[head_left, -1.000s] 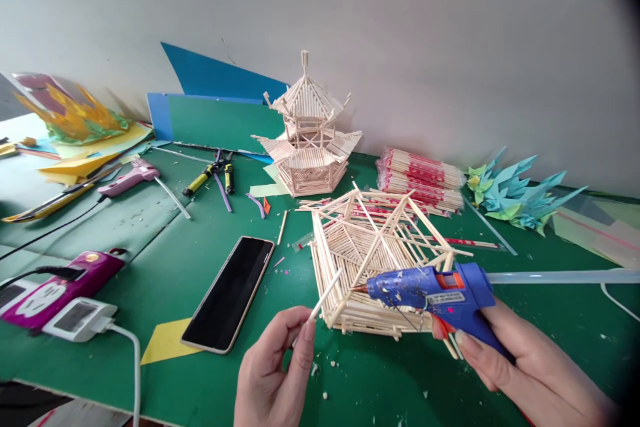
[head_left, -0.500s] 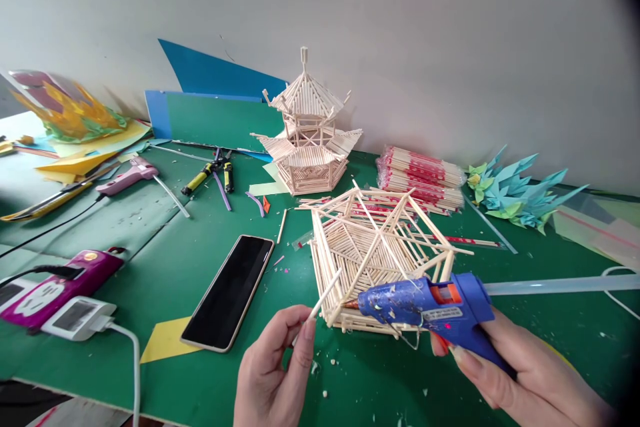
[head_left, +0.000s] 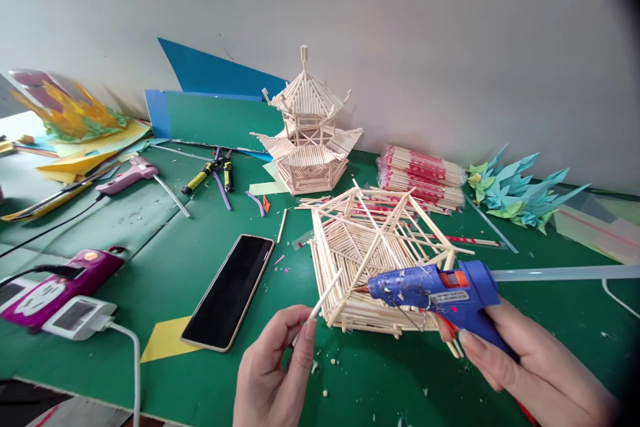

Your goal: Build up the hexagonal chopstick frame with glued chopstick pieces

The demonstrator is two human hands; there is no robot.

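Glue gun (head_left: 435, 290), blue, with a clear glue stick (head_left: 565, 273) jutting from its rear, sits in the grasp of the right hand (head_left: 535, 355), its nozzle aimed left at the near-left corner of an open stick frame (head_left: 373, 257). The left hand (head_left: 275, 363) pinches a short pale stick (head_left: 326, 293) between thumb and forefinger, its tip tilted up toward that same corner; whether stick or nozzle touches the frame is hard to tell from this angle. The frame stands on the green table (head_left: 200, 380) just beyond both hands, its floor laid in tight rows. To its left lies a dark-screened phone (head_left: 228, 293), overlapping a piece of yellow paper (head_left: 165, 340), with a magenta power strip (head_left: 50, 290) farther left. Behind the frame stands a tiered stick pagoda (head_left: 313, 157), red-marked stick bundles (head_left: 420, 177) to its right, and pliers (head_left: 199, 179) and a pink glue gun (head_left: 127, 177) to its left. A pale partition (head_left: 450, 67) backs the table.
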